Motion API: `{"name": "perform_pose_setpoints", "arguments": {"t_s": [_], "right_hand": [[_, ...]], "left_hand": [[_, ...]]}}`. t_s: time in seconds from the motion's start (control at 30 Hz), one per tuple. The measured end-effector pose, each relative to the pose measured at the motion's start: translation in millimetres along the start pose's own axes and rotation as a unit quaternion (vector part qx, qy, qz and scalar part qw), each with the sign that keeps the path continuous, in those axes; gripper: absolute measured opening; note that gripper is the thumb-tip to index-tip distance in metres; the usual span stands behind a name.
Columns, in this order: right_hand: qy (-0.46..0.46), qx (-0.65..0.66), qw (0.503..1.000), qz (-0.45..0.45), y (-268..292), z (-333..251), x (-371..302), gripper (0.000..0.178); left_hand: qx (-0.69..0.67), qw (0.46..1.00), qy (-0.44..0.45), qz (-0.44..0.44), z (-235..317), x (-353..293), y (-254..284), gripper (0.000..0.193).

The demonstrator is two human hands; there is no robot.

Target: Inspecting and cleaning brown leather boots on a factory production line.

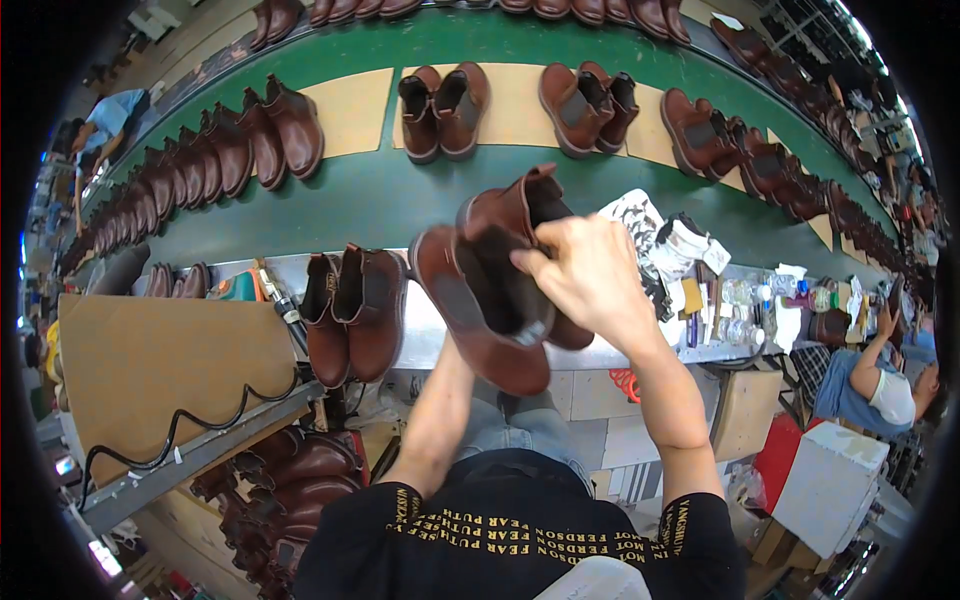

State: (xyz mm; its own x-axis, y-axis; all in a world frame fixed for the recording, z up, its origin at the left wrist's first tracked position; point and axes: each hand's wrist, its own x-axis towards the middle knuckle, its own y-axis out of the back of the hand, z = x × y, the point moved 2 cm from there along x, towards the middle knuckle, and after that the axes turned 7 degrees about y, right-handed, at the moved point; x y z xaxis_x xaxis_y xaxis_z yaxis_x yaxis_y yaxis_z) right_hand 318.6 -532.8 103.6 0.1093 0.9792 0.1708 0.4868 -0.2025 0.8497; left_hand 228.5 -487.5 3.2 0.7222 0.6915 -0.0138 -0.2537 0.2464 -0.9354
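Note:
Two brown leather ankle boots with dark elastic side panels are raised together above the metal edge of the bench. The front boot (500,355) tilts with its toe toward me, and the rear boot (500,215) sits partly behind it. My right hand (590,270) is closed, its curled fingers gripping the rear boot near the top opening, while the thumb points toward the front boot's opening. My left forearm (435,420) rises to the underside of the front boot, which hides that hand and its fingers. Just to the left, another pair of brown boots (355,320) stands on the metal edge.
Brown boots (210,160) line the green bench (350,190) on cardboard sheets. White crumpled material (685,245) and small bottles (740,310) lie at right. A cardboard panel (170,370) stands at left above piled boots (310,480). A co-worker (870,385) is at far right.

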Motion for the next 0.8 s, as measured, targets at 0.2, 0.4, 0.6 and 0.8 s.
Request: {"name": "perform_pose_setpoints", "arguments": {"t_s": [0.2, 0.4, 0.6, 0.8], "right_hand": [[-0.139, 0.1, 0.933, 0.316, 22, 77, -76, 0.029], [-0.396, 0.273, 0.872, 0.09, -86, 248, -267, 0.05], [-0.365, 0.321, 0.828, 0.278, -118, 233, -209, 0.029], [-0.288, 0.374, 0.847, 0.244, -70, 120, -190, 0.024]], "left_hand": [[-0.042, 0.998, -0.015, 0.047, -14, -25, -1, 0.029], [0.032, 0.994, -0.042, 0.093, -32, -30, 29, 0.029], [0.123, 0.98, -0.065, 0.142, -55, -26, 60, 0.03], [0.122, 0.969, -0.093, 0.192, -58, -32, 74, 0.029]]}}
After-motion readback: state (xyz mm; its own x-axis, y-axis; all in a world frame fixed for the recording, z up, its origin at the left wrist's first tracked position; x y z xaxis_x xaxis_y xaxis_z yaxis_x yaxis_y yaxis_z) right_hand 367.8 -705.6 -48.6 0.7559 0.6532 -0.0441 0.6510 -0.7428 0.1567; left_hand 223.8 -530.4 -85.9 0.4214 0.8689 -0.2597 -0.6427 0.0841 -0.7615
